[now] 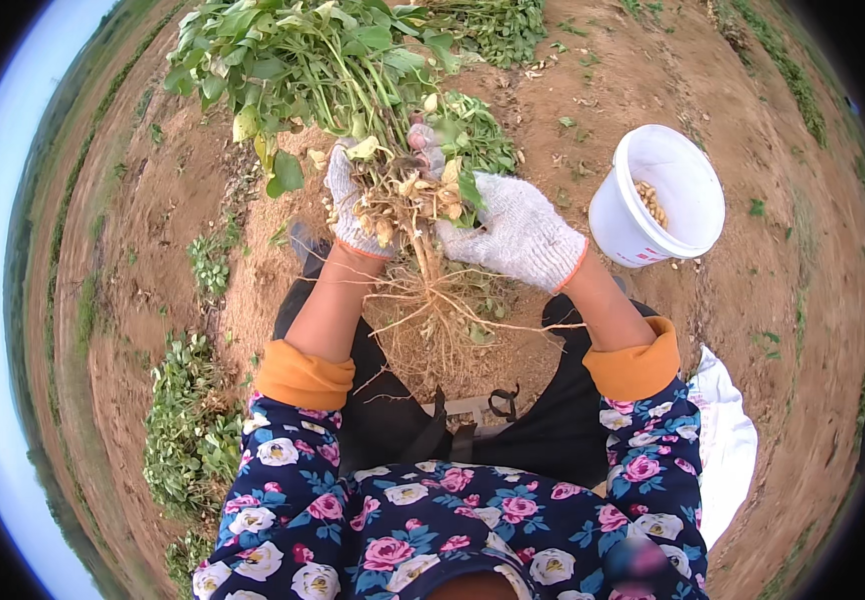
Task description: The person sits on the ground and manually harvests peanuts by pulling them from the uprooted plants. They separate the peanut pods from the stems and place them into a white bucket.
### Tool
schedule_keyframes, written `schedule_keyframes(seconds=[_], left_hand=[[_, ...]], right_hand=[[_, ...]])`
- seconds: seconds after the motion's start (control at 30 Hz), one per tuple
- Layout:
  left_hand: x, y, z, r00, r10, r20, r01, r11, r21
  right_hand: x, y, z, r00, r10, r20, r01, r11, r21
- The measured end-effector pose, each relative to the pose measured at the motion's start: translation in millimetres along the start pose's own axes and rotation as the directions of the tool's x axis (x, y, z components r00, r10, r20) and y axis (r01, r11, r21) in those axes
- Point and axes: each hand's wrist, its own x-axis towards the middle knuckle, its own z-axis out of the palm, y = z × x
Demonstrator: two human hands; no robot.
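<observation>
An uprooted peanut plant point(350, 82) is held up before me, its leafy top pointing away and its bare roots point(429, 292) spreading towards me. My left hand point(354, 202), in a white knitted glove, grips the stems and pods from the left. On the right, my gloved right hand point(511, 225) is at the cluster of peanut pods point(417, 195), its thumb by the root base and its fingers partly hidden behind leaves. Right of my hands a white plastic bucket point(609, 202) stands on the soil with some peanuts point(650, 202) inside.
Pulled peanut plants lie in a heap point(189, 435) at the left and another point(492, 30) beyond my hands. A white sack point(725, 450) lies by my right elbow. My dark-trousered legs are spread below the roots, and loose leaves dot the brown soil.
</observation>
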Motion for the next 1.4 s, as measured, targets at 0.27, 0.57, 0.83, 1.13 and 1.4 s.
schedule_keyframes(seconds=[0.27, 0.57, 0.83, 1.13, 1.4], left_hand=[[0, 1, 4, 0.970, -0.134, -0.203, 0.169, 0.972, 0.166], [5, 5, 6, 0.976, -0.200, -0.088, 0.205, 0.978, 0.049], [2, 6, 11, 1.000, -0.008, -0.017, 0.010, 0.989, 0.150], [-2, 3, 5, 0.992, -0.112, -0.053, 0.116, 0.989, 0.090], [-2, -7, 24, 0.986, -0.020, -0.164, 0.038, 0.994, 0.102]], right_hand=[[-5, -12, -22, 0.926, 0.203, 0.317, -0.088, 0.936, -0.342], [-15, 25, -20, 0.870, 0.475, 0.134, -0.493, 0.850, 0.186], [-5, 4, 8, 0.879, 0.398, 0.261, -0.428, 0.419, 0.801], [-1, 17, 39, 0.944, 0.306, 0.124, -0.108, -0.068, 0.992], [0, 12, 41, 0.993, 0.043, -0.112, 0.113, -0.009, 0.994]])
